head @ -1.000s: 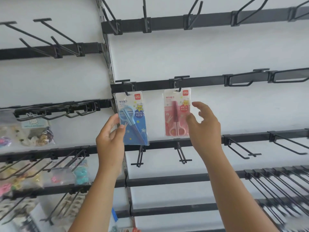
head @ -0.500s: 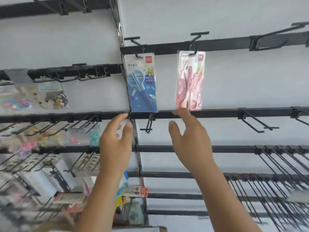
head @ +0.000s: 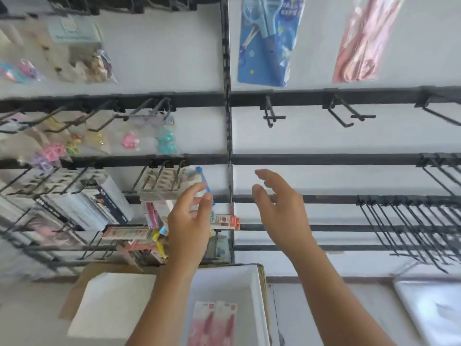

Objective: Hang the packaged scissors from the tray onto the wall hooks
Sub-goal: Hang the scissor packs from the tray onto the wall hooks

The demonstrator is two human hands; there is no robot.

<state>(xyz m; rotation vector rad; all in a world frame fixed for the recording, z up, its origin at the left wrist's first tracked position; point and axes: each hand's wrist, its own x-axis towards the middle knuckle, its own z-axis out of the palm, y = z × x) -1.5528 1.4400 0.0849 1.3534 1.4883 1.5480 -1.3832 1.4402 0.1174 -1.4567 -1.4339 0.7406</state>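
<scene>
A blue scissors pack and a pink scissors pack hang on the wall at the top of the view. Below, a white tray holds two pink scissors packs side by side. My left hand and my right hand are both held out in front of the wall, well below the hung packs and above the tray. Both hands are empty with fingers spread. The view is blurred by motion.
Black rails with empty hooks cross the wall on the right; a dense row of hooks sits lower right. The left panel holds small bagged goods and boxed items. Another white tray lies at lower right.
Both hands have let go of the hung packs and dropped down. The view has tilted downward, so the tray with pink packs has come into sight.
</scene>
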